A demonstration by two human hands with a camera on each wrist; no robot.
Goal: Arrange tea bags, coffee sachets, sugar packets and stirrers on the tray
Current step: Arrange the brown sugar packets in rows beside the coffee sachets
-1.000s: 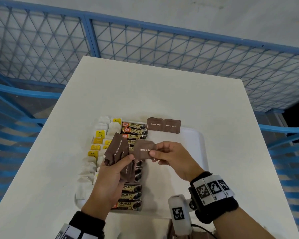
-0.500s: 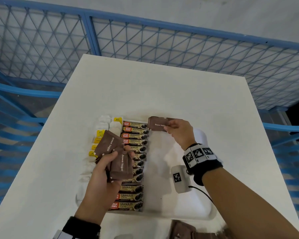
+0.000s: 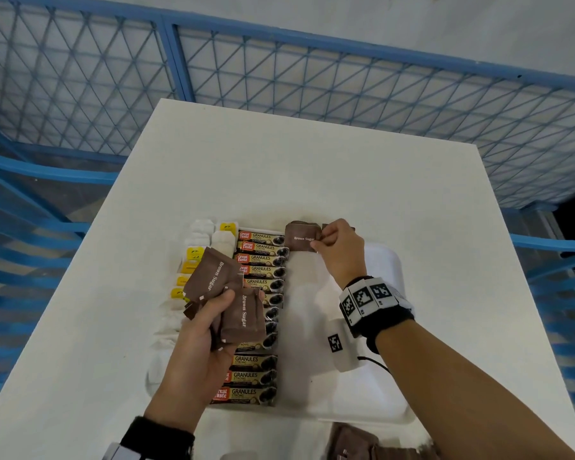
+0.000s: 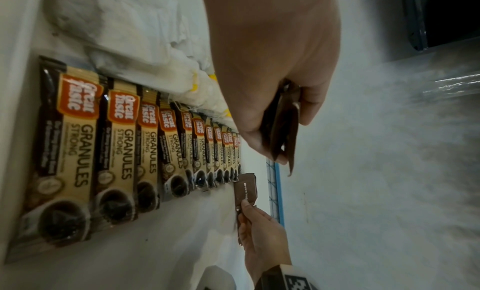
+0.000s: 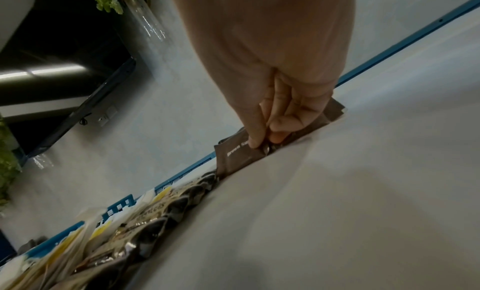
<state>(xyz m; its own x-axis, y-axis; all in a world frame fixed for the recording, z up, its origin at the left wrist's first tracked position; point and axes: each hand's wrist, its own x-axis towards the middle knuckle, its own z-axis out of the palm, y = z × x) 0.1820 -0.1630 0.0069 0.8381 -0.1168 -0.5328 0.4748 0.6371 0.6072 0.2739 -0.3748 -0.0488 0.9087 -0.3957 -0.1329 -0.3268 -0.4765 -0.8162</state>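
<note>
A white tray (image 3: pixel 384 260) lies on the white table. White tea bags (image 3: pixel 200 234) with yellow tags fill its left column; a row of coffee sachets (image 3: pixel 258 260) runs beside them. My right hand (image 3: pixel 337 247) pinches a brown sugar packet (image 3: pixel 301 236) at the tray's far edge, just right of the sachet row; the same packet (image 5: pixel 240 153) leans on its edge under my fingertips (image 5: pixel 255 141). My left hand (image 3: pixel 206 330) hovers over the sachets and grips a fan of brown sugar packets (image 3: pixel 226 293), seen edge-on in the left wrist view as packets (image 4: pixel 281 126).
More brown packets (image 3: pixel 362 443) lie on the table at the near edge, in front of the tray. Blue mesh railings (image 3: pixel 279 78) surround the table at the back and sides. The right half of the tray is bare.
My right hand took one packet from the left hand's fan, carried it to the tray's far edge and now holds it there. The left hand has barely shifted.
</note>
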